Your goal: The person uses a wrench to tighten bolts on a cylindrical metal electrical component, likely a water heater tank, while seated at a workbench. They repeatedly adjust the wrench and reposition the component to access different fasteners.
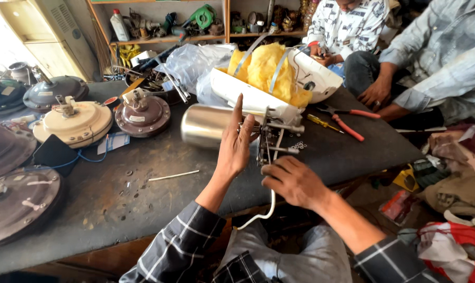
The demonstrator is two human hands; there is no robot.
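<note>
My left hand (235,142) is raised with its fingers straight, resting against the end of a shiny steel cylinder (205,126) that lies on the dark workbench (143,188). My right hand (295,181) curls loosely just below a metal bracket with rods and bolts (271,139) fixed to that cylinder, and a white cable (266,209) hangs down from under it. Behind the cylinder lies a white casing half (253,97) stuffed with yellow insulation (266,71).
Several ceiling fan motors (142,114) lie on the left of the bench. Red-handled pliers (347,123), a yellow screwdriver (324,123) and loose washers (299,145) sit to the right. Two other people (436,57) sit beyond the bench. Shelves with tools (195,23) line the back.
</note>
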